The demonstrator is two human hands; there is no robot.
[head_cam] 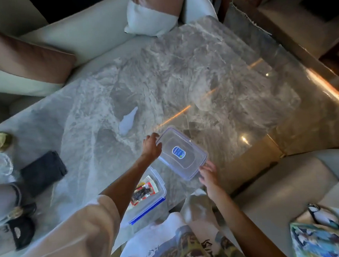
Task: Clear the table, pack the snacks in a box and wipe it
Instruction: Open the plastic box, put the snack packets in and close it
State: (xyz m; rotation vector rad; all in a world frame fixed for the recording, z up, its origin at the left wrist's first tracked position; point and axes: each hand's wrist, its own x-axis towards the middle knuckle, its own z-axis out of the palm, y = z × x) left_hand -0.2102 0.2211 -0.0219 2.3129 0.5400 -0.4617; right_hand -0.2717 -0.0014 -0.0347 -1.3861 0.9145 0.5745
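we hold the clear plastic lid [182, 153] over the near part of the grey marble table [191, 68], tilted a little, with its blue label facing up. our left hand [151, 147] grips the lid's far left edge, fingers curled over the rim. our right hand [207, 172] meets the lid's near right corner with fingers spread; we cannot tell whether it truly grips or only touches. just below the lid, near the table's edge, sits the open clear box [148, 196] with blue clips, and a snack packet [143, 191] in red, white and black lies inside it. a crumpled white tissue [128, 121] lies on the marble beyond the lid. a dark wallet-like thing [43, 171] rests at the left.
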